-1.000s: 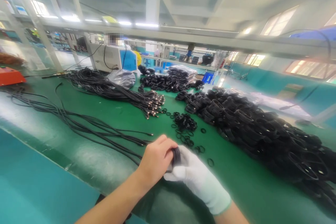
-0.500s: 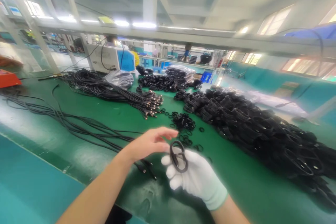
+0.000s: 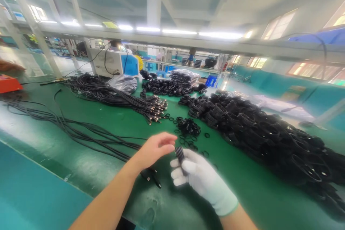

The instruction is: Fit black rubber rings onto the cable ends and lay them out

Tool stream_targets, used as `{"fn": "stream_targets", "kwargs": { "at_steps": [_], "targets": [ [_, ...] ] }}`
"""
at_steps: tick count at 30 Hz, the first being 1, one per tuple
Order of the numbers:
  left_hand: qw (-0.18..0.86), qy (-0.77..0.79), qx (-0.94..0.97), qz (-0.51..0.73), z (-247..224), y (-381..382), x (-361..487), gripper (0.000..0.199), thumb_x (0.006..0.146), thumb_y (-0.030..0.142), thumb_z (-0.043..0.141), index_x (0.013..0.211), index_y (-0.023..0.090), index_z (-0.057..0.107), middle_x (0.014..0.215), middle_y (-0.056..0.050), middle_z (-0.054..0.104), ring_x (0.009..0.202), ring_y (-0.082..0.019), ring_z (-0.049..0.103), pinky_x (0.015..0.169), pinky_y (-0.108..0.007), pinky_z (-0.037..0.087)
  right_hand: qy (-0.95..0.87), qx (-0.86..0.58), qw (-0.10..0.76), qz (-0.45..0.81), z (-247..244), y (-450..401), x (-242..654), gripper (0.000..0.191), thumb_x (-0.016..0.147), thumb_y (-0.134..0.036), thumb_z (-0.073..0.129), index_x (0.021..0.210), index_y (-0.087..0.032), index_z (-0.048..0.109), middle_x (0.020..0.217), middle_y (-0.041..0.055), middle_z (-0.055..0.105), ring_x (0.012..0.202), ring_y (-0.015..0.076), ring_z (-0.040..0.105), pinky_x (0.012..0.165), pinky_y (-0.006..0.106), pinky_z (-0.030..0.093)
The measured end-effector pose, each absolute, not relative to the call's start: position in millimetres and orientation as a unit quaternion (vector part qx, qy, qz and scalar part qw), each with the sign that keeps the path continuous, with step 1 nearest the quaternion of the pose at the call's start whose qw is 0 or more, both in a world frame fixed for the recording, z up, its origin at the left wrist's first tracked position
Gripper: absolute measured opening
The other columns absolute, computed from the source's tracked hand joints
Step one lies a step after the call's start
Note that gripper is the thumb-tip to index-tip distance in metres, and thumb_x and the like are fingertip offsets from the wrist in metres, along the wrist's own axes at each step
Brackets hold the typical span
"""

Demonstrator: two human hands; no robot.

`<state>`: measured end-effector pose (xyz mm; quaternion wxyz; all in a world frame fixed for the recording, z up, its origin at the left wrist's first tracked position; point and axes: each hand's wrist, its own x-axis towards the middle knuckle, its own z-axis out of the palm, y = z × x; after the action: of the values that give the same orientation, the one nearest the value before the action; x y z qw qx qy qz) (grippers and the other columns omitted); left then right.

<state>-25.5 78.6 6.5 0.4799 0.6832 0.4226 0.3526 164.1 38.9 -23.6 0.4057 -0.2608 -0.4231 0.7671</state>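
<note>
My right hand (image 3: 202,176), in a white glove, grips a small black cable coil (image 3: 179,154), seen nearly edge-on between thumb and fingers. Just left of the coil is my bare left hand (image 3: 156,149), its thumb and fingers apart and nothing held. Beyond both hands lies a small pile of black rings (image 3: 188,127), with loose ones around it. Below my left wrist, cable ends with metal plugs (image 3: 155,178) rest on the green table (image 3: 88,158).
A large heap of coiled black cables (image 3: 242,122) fills the right side. A long cable bundle (image 3: 113,95) lies back left, and loose cables (image 3: 81,133) cross the left. Behind stand a white and blue machine (image 3: 113,61) and a red box (image 3: 10,83).
The coil has turned from showing its open loop to nearly edge-on, and my right thumb now presses over it. My left hand has shifted slightly left.
</note>
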Motion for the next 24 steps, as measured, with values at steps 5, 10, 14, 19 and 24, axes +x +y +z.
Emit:
{"fn": "stream_targets", "kwargs": {
  "at_steps": [5, 10, 14, 19, 24],
  "targets": [
    [0.461, 0.467, 0.639, 0.4, -2.6, 83.0, -35.0, 0.031, 0.081, 0.038, 0.054, 0.104, 0.018, 0.06, 0.108, -0.007, 0.065, 0.098, -0.021, 0.06, 0.083, -0.03, 0.048, -0.435, -0.256, 0.415, 0.757, -22.2, 39.8, 169.2, 0.042, 0.078, -0.035, 0.061, 0.113, -0.015, 0.051, 0.104, 0.0122, 0.055, 0.081, 0.0195, 0.06, 0.074, 0.04, 0.048],
    [0.402, 0.497, 0.654, 0.405, -12.7, 87.5, -33.5, 0.03, 0.079, 0.039, 0.055, 0.1, 0.018, 0.061, 0.104, -0.006, 0.065, 0.097, -0.022, 0.06, 0.084, -0.032, 0.048, -0.576, -0.634, 0.377, 0.351, -12.4, 66.6, 213.1, 0.052, 0.073, -0.031, 0.063, 0.121, -0.017, 0.05, 0.112, 0.0121, 0.056, 0.104, 0.0287, 0.054, 0.09, 0.047, 0.041],
    [0.349, 0.501, 0.7, 0.371, -20.3, 88.4, -28.7, 0.025, 0.079, 0.037, 0.055, 0.097, 0.02, 0.062, 0.099, -0.004, 0.065, 0.092, -0.02, 0.061, 0.084, -0.033, 0.048, -0.56, -0.719, 0.342, 0.23, -15.6, 97.5, 266.0, 0.06, 0.071, -0.016, 0.062, 0.128, -0.01, 0.044, 0.132, 0.0182, 0.042, 0.126, 0.0343, 0.032, 0.106, 0.05, 0.02],
    [0.351, 0.491, 0.73, 0.321, -22.9, 86.8, -27.8, 0.023, 0.082, 0.038, 0.051, 0.094, 0.022, 0.062, 0.096, -0.002, 0.065, 0.089, -0.019, 0.061, 0.08, -0.032, 0.048, -0.561, -0.747, 0.281, 0.22, -33.0, 118.7, 313.5, 0.038, 0.08, -0.019, 0.061, 0.117, -0.014, 0.053, 0.127, 0.0122, 0.048, 0.121, 0.0288, 0.041, 0.101, 0.052, 0.03],
    [0.36, 0.498, 0.729, 0.3, -23.4, 89.1, -28.9, 0.025, 0.082, 0.041, 0.05, 0.095, 0.023, 0.062, 0.098, -0.001, 0.065, 0.09, -0.019, 0.06, 0.082, -0.031, 0.047, -0.548, -0.744, 0.273, 0.269, -30.7, 117.2, 345.3, 0.03, 0.089, -0.031, 0.051, 0.114, -0.016, 0.052, 0.114, 0.0084, 0.055, 0.096, 0.0198, 0.057, 0.081, 0.04, 0.049]
  ]
}}
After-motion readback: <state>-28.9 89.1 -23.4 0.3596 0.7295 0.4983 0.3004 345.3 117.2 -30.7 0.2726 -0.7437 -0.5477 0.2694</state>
